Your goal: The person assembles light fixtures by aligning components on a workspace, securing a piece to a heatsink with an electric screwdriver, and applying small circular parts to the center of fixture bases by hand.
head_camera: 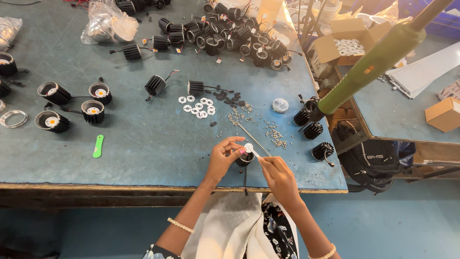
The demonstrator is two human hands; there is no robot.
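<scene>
A wide blue worktable (143, 148) fills the view, seen from above by the person working at its near edge. A heap of black finned lamp housings (230, 33) lies at the far side, out of the way, with a few finished lamps (93, 111) set apart at the left. Nearer, small white rings (197, 106) and tiny screws (274, 135) are spread within easy reach. A green hanging tool (373, 60) slants in from the upper right. At the table's near edge, the left hand (224, 158) wraps closed around a black lamp housing (245, 159), steadying it upright. The right hand (279, 176) pinches a thin white stick (254, 153), its tip touching a white disc (248, 147) on top of the housing.
</scene>
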